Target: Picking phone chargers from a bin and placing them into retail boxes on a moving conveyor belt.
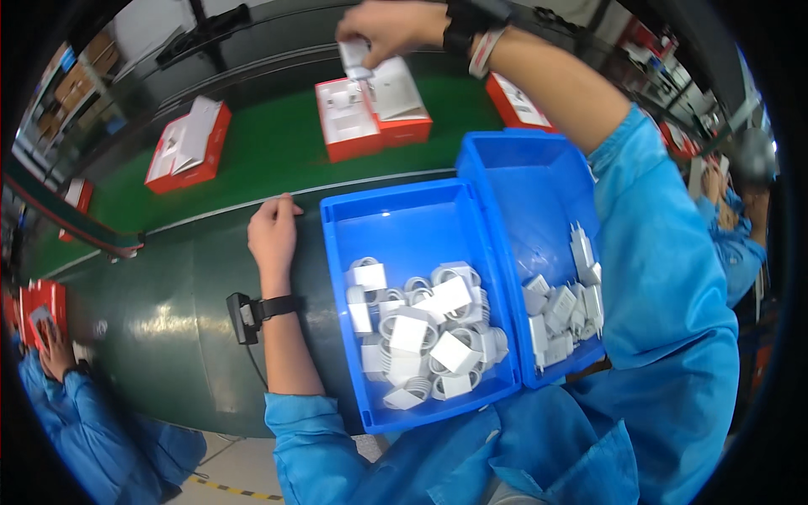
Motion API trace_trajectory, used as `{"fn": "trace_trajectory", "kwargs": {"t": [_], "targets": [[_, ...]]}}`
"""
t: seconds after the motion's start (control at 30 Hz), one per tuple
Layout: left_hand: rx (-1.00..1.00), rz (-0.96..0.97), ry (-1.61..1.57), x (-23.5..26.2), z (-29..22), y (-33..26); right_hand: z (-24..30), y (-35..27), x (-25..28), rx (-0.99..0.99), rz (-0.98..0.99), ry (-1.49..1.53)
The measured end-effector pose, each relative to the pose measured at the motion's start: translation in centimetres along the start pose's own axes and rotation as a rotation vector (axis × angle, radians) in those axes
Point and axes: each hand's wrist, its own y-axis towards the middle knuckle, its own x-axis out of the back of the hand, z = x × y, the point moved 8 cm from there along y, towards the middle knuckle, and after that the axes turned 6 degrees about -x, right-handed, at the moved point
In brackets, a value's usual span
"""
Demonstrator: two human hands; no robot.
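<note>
In the head view, the right hand [383, 29] reaches far out over the green conveyor belt [269, 147], its fingers pinching a small white packaged item [353, 57] just above an open red cardboard box with a white inner tray [347, 119]. A second open red box with a white flap [187, 145] lies further left on the belt, well apart. The left hand [271, 233] rests on the dark green counter edge [168, 311] beside the belt, fingers curled together and holding nothing. Just right of it sits a blue plastic bin of coiled white cables [417, 324], touching a second blue plastic bin of white plug adapters [555, 295] at the counter's near edge.
</note>
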Motion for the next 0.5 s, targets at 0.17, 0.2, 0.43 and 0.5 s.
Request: {"fn": "trace_trajectory", "kwargs": {"t": [0.17, 0.2, 0.43, 0.5], "targets": [[0.031, -0.002, 0.008, 0.8, -1.3, -0.6, -1.4, 2.9, -7.8, -0.193, 0.076, 0.014], [0.034, 0.001, 0.006, 0.8, -1.5, -0.6, -2.3, 3.1, -8.9, -0.216, 0.094, 0.025], [0.08, 0.027, 0.03, 0.7, -1.2, -0.6, -3.7, 3.2, -14.4, -0.225, 0.166, 0.12], [0.043, -0.002, 0.021, 0.5, -1.7, -0.2, -4.3, 2.6, -15.2, -0.19, 0.035, 0.148]]}}
